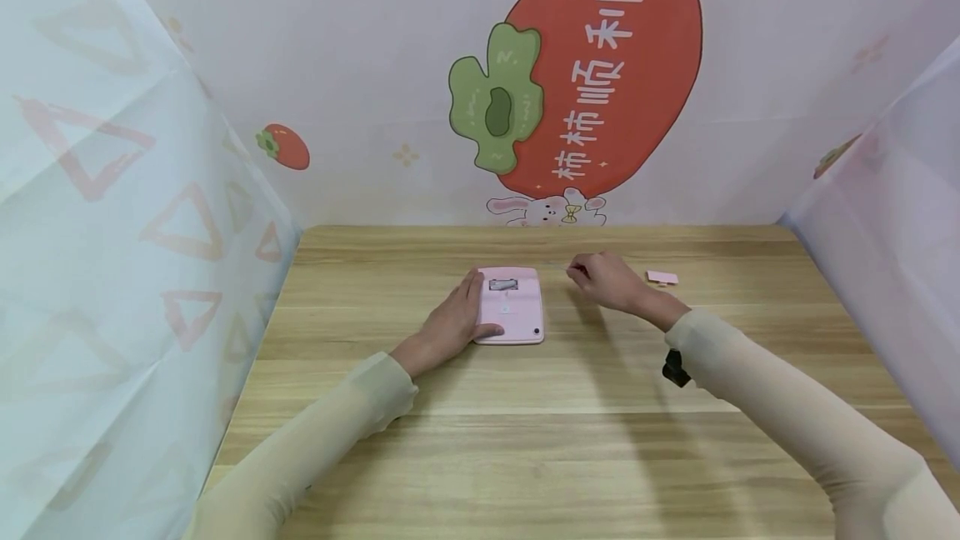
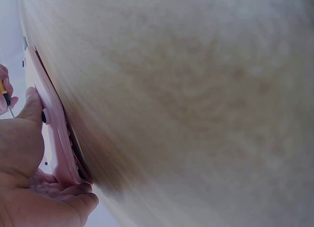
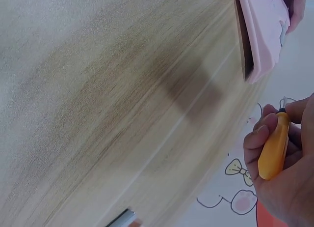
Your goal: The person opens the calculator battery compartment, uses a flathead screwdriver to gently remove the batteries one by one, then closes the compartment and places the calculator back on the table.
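Observation:
A pink calculator [image 1: 517, 307] lies back side up on the wooden table, its small battery compartment [image 1: 503, 284] uncovered. My left hand [image 1: 453, 315] holds it by the left edge, with the thumb on its back and the fingers along the side. In the left wrist view, key-like bumps show along the underside of the calculator [image 2: 59, 124]. To the right, apart from the calculator, my right hand [image 1: 603, 280] grips a screwdriver [image 3: 274, 151] by its yellow handle. Its thin shaft points left towards the calculator in the head view.
A small pink cover [image 1: 662, 277] lies on the table [image 1: 480, 457] to the right of my right hand. Paper-like walls with printed fruit [image 1: 615, 73] stand behind and at both sides. A black strap piece [image 1: 676, 368] hangs at my right wrist.

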The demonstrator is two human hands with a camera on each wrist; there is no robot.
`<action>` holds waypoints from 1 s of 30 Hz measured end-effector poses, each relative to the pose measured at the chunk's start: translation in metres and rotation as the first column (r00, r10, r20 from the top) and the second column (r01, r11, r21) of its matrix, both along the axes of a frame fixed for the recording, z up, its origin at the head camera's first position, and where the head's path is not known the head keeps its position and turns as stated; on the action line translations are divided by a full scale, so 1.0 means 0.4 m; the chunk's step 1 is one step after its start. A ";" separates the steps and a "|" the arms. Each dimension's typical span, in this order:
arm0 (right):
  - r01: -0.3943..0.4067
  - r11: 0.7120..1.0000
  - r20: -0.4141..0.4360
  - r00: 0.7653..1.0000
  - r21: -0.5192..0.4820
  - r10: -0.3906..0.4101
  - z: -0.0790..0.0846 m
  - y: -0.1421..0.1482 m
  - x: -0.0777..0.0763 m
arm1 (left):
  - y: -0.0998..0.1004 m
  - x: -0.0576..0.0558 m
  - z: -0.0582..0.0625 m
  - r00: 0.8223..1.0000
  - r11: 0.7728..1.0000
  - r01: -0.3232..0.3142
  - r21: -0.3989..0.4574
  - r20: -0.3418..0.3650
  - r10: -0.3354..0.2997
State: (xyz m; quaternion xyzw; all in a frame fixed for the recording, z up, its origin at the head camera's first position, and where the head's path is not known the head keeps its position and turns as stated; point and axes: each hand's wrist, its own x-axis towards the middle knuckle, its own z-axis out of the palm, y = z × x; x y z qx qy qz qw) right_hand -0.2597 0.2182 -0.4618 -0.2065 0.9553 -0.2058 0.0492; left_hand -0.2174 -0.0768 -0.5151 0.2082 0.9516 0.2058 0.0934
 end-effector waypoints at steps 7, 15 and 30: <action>0.041 0.999 0.006 0.999 0.005 -0.041 0.010 0.018 -0.003 | 0.001 0.002 0.003 1.000 1.000 -0.008 0.002 0.010 0.008; 0.076 0.997 0.018 0.997 0.006 -0.076 0.012 0.046 -0.008 | 0.003 0.003 0.005 1.000 1.000 -0.009 0.001 0.009 0.009; 0.153 0.988 0.040 0.987 -0.001 -0.153 0.019 0.108 -0.005 | 0.002 0.002 0.004 1.000 1.000 -0.017 0.000 0.027 0.017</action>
